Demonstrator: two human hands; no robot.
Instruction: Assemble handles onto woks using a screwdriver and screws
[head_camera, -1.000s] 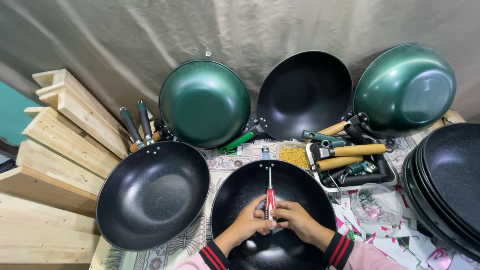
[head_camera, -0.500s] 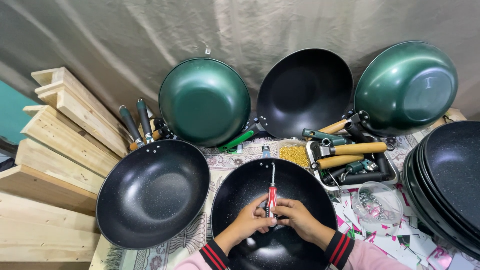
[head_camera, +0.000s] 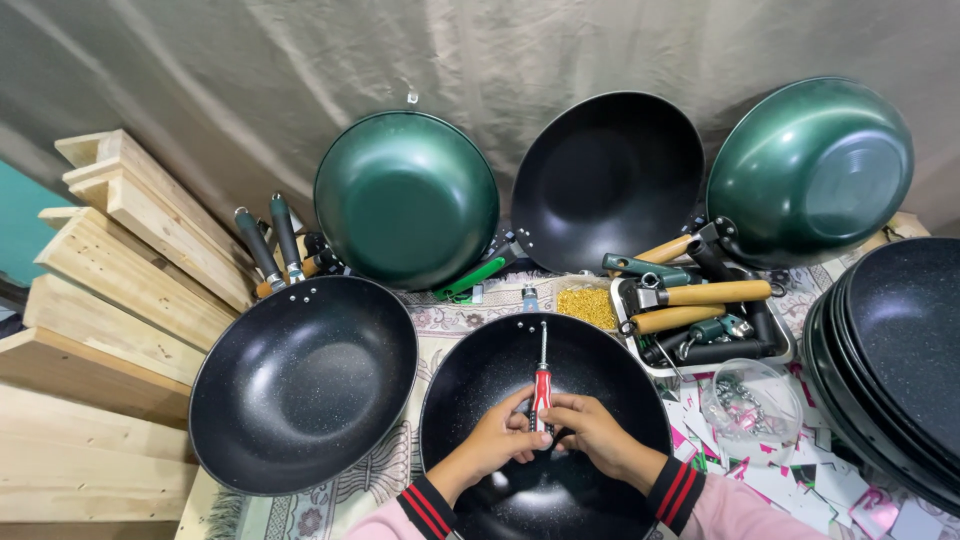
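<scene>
Patterned cloth (head_camera: 440, 320) underneath, black wok (head_camera: 545, 420) on top. Left hand (head_camera: 500, 440) and right hand (head_camera: 590, 432) both clamp the red-handled screwdriver (head_camera: 542, 385) upright inside.

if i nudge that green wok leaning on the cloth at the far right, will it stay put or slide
The green wok stands nearly on edge against the backdrop cloth, so it would probably rock or roll along its round rim. Its glossy shell looks rigid and slippery. Its handle points down into the tray of handles, which may check a slide.
</scene>
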